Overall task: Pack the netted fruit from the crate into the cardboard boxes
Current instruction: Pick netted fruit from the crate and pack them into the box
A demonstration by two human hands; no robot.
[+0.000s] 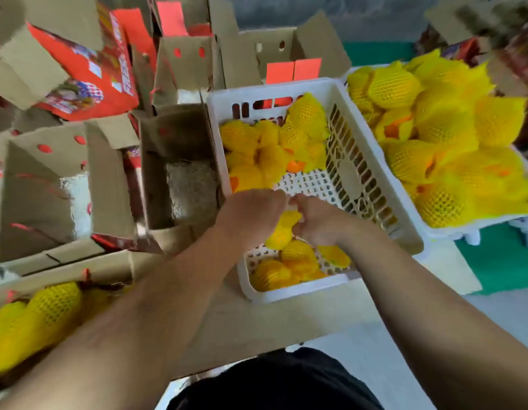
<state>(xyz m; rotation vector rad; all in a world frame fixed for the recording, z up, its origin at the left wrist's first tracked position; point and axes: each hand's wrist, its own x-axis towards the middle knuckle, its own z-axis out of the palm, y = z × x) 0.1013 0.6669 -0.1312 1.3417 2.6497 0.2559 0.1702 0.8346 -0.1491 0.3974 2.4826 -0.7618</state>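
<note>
Brown cardboard sheet (pixel 286 318) under slotted white crate (pixel 375 184), both hands' grip curled on mesh-netted fruit (pixel 283 229).

Both hands reach into the white crate (pixel 313 87). The left hand (pixel 250 214) and right hand (pixel 319 223) meet over one netted fruit (pixel 283 232), fingers curled on its yellow net. More netted fruit lies at the crate's far end (pixel 265 149) and near end (pixel 286 267). A second crate (pixel 452 137) at right is heaped full. Open cardboard boxes (pixel 179 173) stand to the left.
</note>
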